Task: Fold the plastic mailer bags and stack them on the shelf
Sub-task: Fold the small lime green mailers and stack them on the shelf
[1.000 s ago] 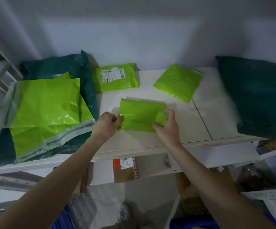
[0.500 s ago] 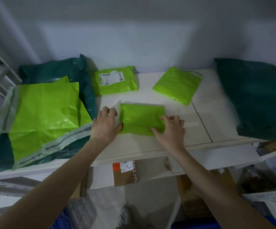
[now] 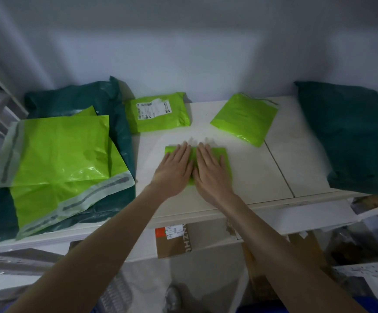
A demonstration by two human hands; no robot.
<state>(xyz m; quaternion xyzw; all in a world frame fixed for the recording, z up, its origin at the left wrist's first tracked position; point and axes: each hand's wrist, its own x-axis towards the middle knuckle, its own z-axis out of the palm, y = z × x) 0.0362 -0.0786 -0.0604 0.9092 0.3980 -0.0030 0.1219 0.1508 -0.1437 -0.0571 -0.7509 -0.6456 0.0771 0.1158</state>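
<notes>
Both the left hand [image 3: 174, 170] and the right hand [image 3: 210, 170] lie flat, fingers straight, pressing the small folded lime-green plastic mailer bag [image 3: 225, 158] against the middle of the white shelf board [image 3: 274, 177], probably to flatten its creases before stacking.

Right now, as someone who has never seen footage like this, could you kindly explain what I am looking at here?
There is no machine: a person wears a camera on the head, looking down at their own bare arms. The left hand and right hand press flat, side by side, on a small folded green mailer bag lying on a white shelf. Nothing is gripped. Behind lie a labelled green bag and another folded green bag. Unfolded green bags lie left on a dark teal bag; another teal bag lies right.
</notes>
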